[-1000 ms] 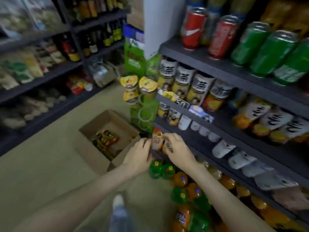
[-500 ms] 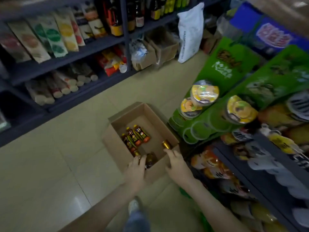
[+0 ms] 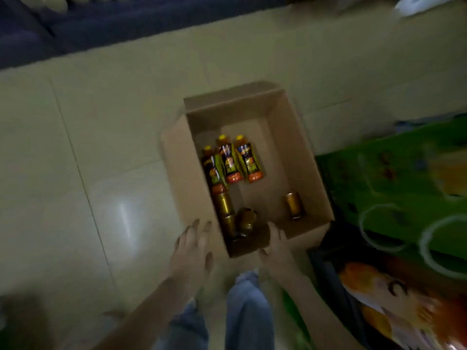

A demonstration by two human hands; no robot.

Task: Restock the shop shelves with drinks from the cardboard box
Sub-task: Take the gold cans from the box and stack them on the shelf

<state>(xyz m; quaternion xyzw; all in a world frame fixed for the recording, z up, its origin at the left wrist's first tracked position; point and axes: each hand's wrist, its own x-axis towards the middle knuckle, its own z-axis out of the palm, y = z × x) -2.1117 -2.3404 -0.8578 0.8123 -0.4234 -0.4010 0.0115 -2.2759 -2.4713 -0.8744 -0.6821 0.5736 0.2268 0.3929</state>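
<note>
An open cardboard box stands on the tiled floor below me. Inside lie three orange drink bottles with yellow caps side by side, and several gold cans: two along the left wall, one round one near the front, one at the right. My left hand hovers with straight fingers just outside the box's near left corner, holding nothing. My right hand reaches over the near rim, fingers extended toward the cans, empty.
A green cardboard display stand with round cut-outs sits right of the box. Below it, shelf goods with orange packaging. A dark bottom shelf runs across the aisle at the top. My jeans-clad legs are beneath the hands.
My view swung from the shelf of drinks down to the box. Both hands left the shelf bottles, came away empty, and now reach down at the box's near edge.
</note>
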